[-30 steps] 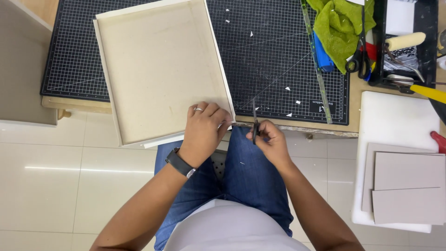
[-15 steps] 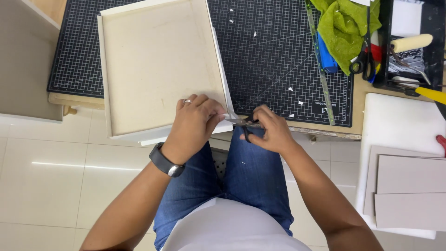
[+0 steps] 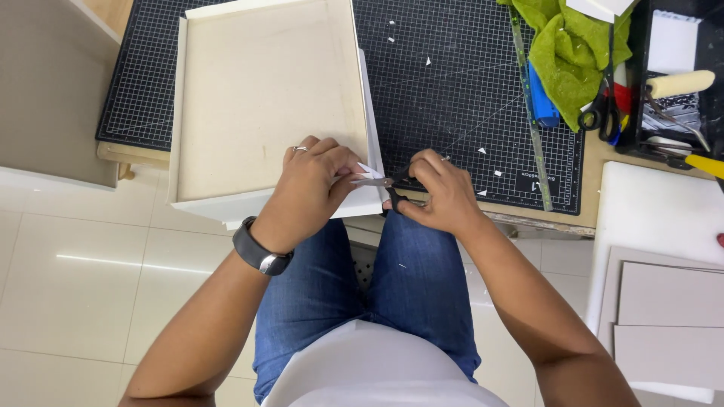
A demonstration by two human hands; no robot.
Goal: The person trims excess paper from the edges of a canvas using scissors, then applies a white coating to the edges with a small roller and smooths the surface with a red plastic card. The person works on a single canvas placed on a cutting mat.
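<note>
A shallow cream tray [image 3: 256, 105] lay on the black mat [image 3: 460, 98], overhanging the tabletop's near edge. The left hand [image 3: 305, 192], fingers curled, pinched a white paper flap [image 3: 368, 172] at the tray's near right corner. Just beside it, the right hand [image 3: 437, 192] was closed around the black handles of the scissors [image 3: 385, 182], blades at the flap. Farther right, a green cloth [image 3: 573, 45] lay at the mat's far corner, and grey boards [image 3: 667, 309] were stacked past the tabletop's right edge.

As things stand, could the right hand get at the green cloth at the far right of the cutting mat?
Probably yes, once freed: the right hand holds small scissors at the tray's corner, but the mat between it and the green cloth carries only paper scraps and a ruler.
</note>
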